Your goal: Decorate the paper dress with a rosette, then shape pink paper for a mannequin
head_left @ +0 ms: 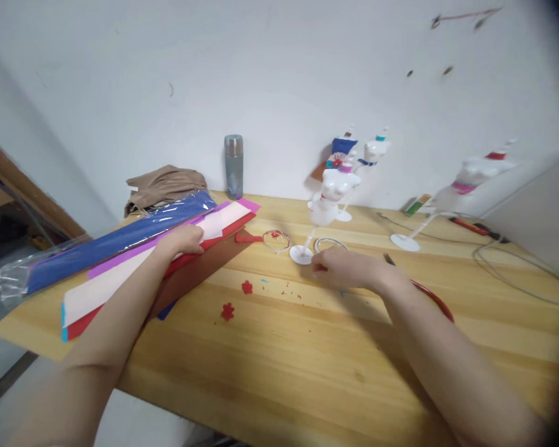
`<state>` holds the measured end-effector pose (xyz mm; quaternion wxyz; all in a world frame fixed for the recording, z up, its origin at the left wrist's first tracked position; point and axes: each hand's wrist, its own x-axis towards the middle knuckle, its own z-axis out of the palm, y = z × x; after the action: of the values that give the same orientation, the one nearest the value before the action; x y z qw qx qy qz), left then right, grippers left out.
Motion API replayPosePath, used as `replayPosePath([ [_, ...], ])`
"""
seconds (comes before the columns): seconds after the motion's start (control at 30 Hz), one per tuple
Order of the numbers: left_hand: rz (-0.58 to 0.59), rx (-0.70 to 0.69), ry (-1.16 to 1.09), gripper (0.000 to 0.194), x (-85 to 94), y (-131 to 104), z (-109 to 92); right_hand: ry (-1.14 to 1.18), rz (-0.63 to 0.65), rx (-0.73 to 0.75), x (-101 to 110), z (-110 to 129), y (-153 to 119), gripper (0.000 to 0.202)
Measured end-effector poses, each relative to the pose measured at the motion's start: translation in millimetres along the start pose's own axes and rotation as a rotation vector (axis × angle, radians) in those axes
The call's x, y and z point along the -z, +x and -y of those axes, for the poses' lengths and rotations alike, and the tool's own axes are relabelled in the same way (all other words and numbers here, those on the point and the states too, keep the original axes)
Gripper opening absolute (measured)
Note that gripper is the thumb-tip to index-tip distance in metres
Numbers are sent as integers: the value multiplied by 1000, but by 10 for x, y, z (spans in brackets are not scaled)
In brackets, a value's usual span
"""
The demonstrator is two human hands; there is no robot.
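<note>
My left hand [189, 241] lies on a stack of coloured felt-like sheets [107, 288], pale pink, red, purple and brown, its fingers curled at the sheets. Over the table, my right hand [338, 267] is closed, beside the round base of a small white mannequin [328, 202]; what its fingers hold, if anything, is hidden. A silvery wire coil [323, 242] lies just behind that hand. Between my hands are a red flower cutout [246, 287], another red flower [228, 311] nearer me, and tiny red scraps [293, 294].
A grey bottle [233, 167] and brown cloth [165, 186] stand by the wall. A blue roll in plastic [121, 242] lies left. More mannequins [475, 174] stand at the back and right. Red-handled pliers [431, 298] lie beside my right forearm, with a grey cable [498, 273] beyond.
</note>
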<state>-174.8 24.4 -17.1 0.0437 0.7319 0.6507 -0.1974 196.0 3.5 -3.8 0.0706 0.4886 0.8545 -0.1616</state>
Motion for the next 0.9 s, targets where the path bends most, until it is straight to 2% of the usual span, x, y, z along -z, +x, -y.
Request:
replayPosePath([
  [0.17, 21, 30, -25, 35, -10, -61, -137, -33, 91, -55, 20, 51, -9, 23],
  [0.4, 0, 7, -26, 42, 20, -83, -83, -108, 133, -25, 5, 88, -7, 22],
  [0.5, 14, -31, -20, 38, 5, -62, -66, -132, 21, 141, -127, 95, 88, 25],
  [0.6, 2, -44, 10, 36, -16, -24, -58, 21, -128, 341, -358, 100, 250, 28],
  [0.7, -4, -35, 11, 36, -4, -1, -34, 144, -235, 473, -574, 132, 389, 39],
  [0.8, -20, -36, -21, 36, 22, 15, 31, 183, -287, 571, -692, 208, 452, 44],
  [0.9, -79, -40, -94, 28, 19, 46, 153, 210, -295, 640, -740, 324, 481, 45],
])
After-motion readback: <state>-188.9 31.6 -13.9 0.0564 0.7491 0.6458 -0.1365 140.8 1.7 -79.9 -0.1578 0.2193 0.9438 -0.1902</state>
